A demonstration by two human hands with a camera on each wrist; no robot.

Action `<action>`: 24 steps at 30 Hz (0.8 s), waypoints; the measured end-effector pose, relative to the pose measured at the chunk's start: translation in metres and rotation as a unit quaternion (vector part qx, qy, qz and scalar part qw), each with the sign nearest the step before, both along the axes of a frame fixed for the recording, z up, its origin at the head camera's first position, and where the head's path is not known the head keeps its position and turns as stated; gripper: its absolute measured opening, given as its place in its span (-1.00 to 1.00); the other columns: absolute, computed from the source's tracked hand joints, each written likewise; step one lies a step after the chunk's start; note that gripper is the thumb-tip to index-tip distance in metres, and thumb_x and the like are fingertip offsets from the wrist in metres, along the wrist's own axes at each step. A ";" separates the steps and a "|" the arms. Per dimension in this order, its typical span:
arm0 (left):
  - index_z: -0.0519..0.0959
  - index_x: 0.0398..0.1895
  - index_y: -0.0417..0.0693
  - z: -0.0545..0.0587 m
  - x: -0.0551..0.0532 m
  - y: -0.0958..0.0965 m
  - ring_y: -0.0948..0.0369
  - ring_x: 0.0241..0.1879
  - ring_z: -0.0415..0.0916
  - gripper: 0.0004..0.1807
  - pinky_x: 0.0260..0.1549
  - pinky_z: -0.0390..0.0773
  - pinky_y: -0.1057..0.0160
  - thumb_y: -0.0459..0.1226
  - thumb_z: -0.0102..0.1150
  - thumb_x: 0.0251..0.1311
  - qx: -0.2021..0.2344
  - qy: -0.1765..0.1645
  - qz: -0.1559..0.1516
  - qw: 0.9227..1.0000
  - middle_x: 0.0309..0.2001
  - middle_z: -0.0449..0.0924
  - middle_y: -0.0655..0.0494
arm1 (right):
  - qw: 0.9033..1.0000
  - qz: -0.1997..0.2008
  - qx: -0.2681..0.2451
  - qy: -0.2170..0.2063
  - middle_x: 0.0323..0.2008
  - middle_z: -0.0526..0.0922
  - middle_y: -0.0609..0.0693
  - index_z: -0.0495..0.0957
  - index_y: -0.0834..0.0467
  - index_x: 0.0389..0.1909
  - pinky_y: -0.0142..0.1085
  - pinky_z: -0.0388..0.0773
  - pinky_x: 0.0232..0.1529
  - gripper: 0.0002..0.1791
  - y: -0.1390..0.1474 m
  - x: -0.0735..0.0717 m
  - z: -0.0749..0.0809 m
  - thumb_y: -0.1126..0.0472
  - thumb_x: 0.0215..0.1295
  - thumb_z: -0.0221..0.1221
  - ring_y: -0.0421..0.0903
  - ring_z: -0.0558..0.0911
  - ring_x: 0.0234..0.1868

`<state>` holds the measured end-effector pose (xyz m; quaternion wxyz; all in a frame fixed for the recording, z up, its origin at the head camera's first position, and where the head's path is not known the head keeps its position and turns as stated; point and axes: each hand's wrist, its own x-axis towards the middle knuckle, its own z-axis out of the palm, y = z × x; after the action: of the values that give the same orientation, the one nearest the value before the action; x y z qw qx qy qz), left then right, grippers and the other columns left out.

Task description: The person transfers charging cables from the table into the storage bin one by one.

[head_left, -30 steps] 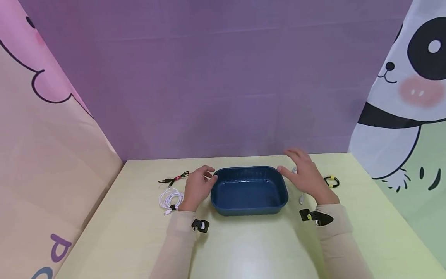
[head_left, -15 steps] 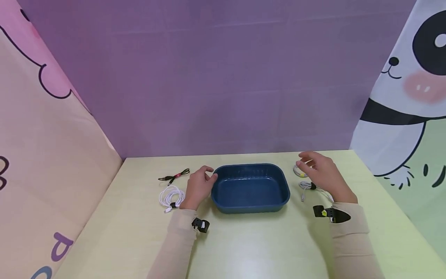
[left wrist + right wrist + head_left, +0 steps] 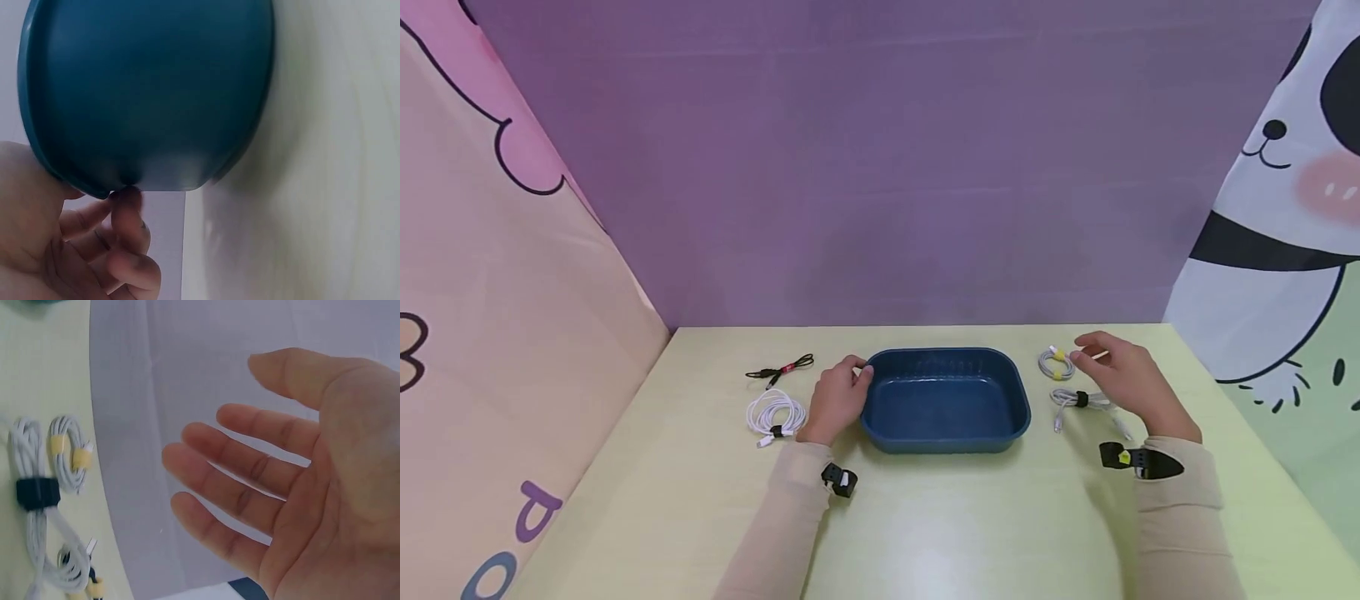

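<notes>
A dark blue rectangular plastic basin (image 3: 943, 442) stands upright on the table. My left hand (image 3: 835, 400) holds its left rim between thumb and curled fingers; in the left wrist view the fingertips (image 3: 130, 215) meet the rim's underside. My right hand (image 3: 1131, 379) hovers above the table on the right, its fingers loosely bent and holding nothing. Just left of it lies a small grey coiled cable (image 3: 1056, 364) with yellow ties. Below that hand is a grey-white cable (image 3: 1081, 399) bundled with a black strap, partly covered by the hand.
Left of the basin lie a black cable (image 3: 781, 369) with a red tie and a white coiled cable (image 3: 777, 414) with a black strap. Another yellow-tied cable (image 3: 94, 586) shows in the right wrist view. A purple backdrop (image 3: 925, 167) rises behind the table.
My right hand has moved away from the basin's right rim, out to the right above the cables. My left hand stays at the left rim. The head view has shifted slightly.
</notes>
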<state>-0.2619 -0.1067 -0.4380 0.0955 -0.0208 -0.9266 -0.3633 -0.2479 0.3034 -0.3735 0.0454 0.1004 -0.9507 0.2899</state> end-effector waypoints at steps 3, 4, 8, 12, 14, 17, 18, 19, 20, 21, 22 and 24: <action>0.62 0.10 -0.15 0.001 0.000 0.002 0.14 -0.55 0.39 -0.67 -0.53 0.29 0.25 -0.14 0.02 0.52 -0.004 -0.001 0.005 1.000 -0.50 0.49 0.07 | 1.000 0.003 0.006 -0.011 0.09 0.64 0.34 0.48 0.30 0.26 0.00 0.61 -0.12 -0.54 0.008 -0.002 -0.003 0.07 0.54 0.11 0.26 0.68 0.02; 0.62 0.10 -0.15 0.000 -0.001 0.003 0.14 -0.55 0.38 -0.67 -0.53 0.28 0.25 -0.14 0.01 0.53 -0.004 0.000 0.005 1.000 -0.50 0.48 0.07 | 1.000 0.005 0.008 -0.014 0.08 0.64 0.35 0.49 0.31 0.25 0.00 0.62 -0.13 -0.55 0.010 -0.003 -0.004 0.10 0.52 0.13 0.27 0.68 0.01; 0.61 0.14 -0.15 0.003 0.000 0.004 0.13 -0.55 0.37 -0.65 -0.54 0.27 0.25 -0.15 -0.01 0.53 -0.004 -0.001 0.006 1.000 -0.50 0.47 0.05 | 1.000 0.012 0.015 -0.023 0.03 0.67 0.35 0.51 0.32 0.21 -0.04 0.60 -0.12 -0.59 0.015 -0.006 -0.009 0.19 0.44 0.19 0.25 0.69 -0.03; 0.60 0.19 -0.16 0.004 0.000 0.005 0.13 -0.53 0.39 -0.63 -0.52 0.29 0.25 -0.16 -0.02 0.55 -0.005 -0.003 0.006 1.000 -0.48 0.50 0.03 | 0.999 0.019 0.019 -0.036 0.00 0.67 0.36 0.51 0.33 0.19 0.00 0.59 -0.08 -0.60 0.017 -0.008 -0.013 0.24 0.41 0.19 0.25 0.68 -0.05; 0.59 0.22 -0.16 0.005 0.000 0.005 0.13 -0.51 0.39 -0.62 -0.51 0.29 0.26 -0.16 -0.03 0.56 -0.005 -0.005 0.004 1.000 -0.47 0.51 0.03 | 0.999 0.023 0.021 -0.044 0.00 0.67 0.37 0.51 0.35 0.19 0.05 0.58 -0.07 -0.60 0.018 -0.008 -0.015 0.26 0.40 0.18 0.27 0.67 -0.05; 0.59 0.23 -0.16 0.004 0.000 0.005 0.14 -0.51 0.37 -0.62 -0.51 0.27 0.26 -0.16 -0.04 0.56 0.002 -0.008 0.003 1.000 -0.48 0.48 0.03 | 0.998 0.026 0.024 -0.054 0.00 0.66 0.37 0.51 0.35 0.19 0.10 0.57 -0.04 -0.60 0.019 -0.009 -0.017 0.28 0.39 0.19 0.28 0.65 -0.04; 0.58 0.23 -0.16 0.004 0.000 0.004 0.14 -0.52 0.36 -0.62 -0.51 0.26 0.26 -0.16 -0.04 0.56 0.005 -0.009 0.003 1.000 -0.49 0.46 0.04 | 0.998 0.026 0.025 -0.057 0.00 0.65 0.38 0.51 0.35 0.19 0.11 0.56 -0.03 -0.60 0.020 -0.009 -0.018 0.28 0.39 0.19 0.29 0.64 -0.04; 0.59 0.23 -0.16 0.004 0.000 0.004 0.14 -0.53 0.34 -0.61 -0.51 0.25 0.25 -0.16 -0.05 0.56 0.010 -0.009 0.003 1.000 -0.49 0.44 0.05 | 0.998 0.026 0.026 -0.060 0.00 0.65 0.38 0.51 0.36 0.19 0.12 0.56 -0.02 -0.60 0.020 -0.009 -0.020 0.28 0.39 0.19 0.30 0.64 -0.03; 0.59 0.23 -0.16 0.004 0.000 0.004 0.15 -0.53 0.33 -0.61 -0.52 0.24 0.25 -0.16 -0.05 0.56 0.015 -0.009 0.003 1.000 -0.50 0.43 0.07 | 0.997 0.027 0.026 -0.062 0.00 0.65 0.38 0.51 0.36 0.18 0.12 0.55 -0.02 -0.60 0.021 -0.010 -0.021 0.29 0.38 0.19 0.29 0.63 -0.03; 0.59 0.23 -0.15 0.004 0.001 0.004 0.15 -0.54 0.32 -0.61 -0.52 0.23 0.25 -0.16 -0.05 0.56 0.020 -0.010 0.004 1.000 -0.51 0.41 0.08 | 0.997 0.028 0.026 -0.064 -0.01 0.65 0.38 0.51 0.36 0.18 0.12 0.55 -0.03 -0.60 0.021 -0.010 -0.023 0.29 0.37 0.20 0.29 0.63 -0.04; 0.59 0.23 -0.14 0.004 0.001 0.005 0.15 -0.55 0.31 -0.62 -0.52 0.23 0.25 -0.16 -0.04 0.55 0.026 -0.012 0.004 1.000 -0.52 0.40 0.09 | 0.997 0.029 0.027 -0.067 -0.01 0.65 0.37 0.52 0.36 0.17 0.12 0.54 -0.03 -0.60 0.022 -0.010 -0.025 0.29 0.37 0.21 0.29 0.63 -0.04; 0.59 0.23 -0.14 0.004 0.003 0.005 0.14 -0.55 0.32 -0.62 -0.52 0.24 0.24 -0.17 -0.04 0.55 0.032 -0.015 0.004 0.999 -0.51 0.42 0.07 | 0.996 0.034 0.030 -0.073 -0.02 0.65 0.37 0.51 0.38 0.17 0.10 0.53 -0.04 -0.60 0.023 -0.011 -0.029 0.30 0.36 0.21 0.28 0.62 -0.05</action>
<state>-0.2594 -0.1019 -0.4337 0.0837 -0.0083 -0.9158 -0.3928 -0.2589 0.3268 -0.4024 -0.0372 0.1126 -0.9558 0.2691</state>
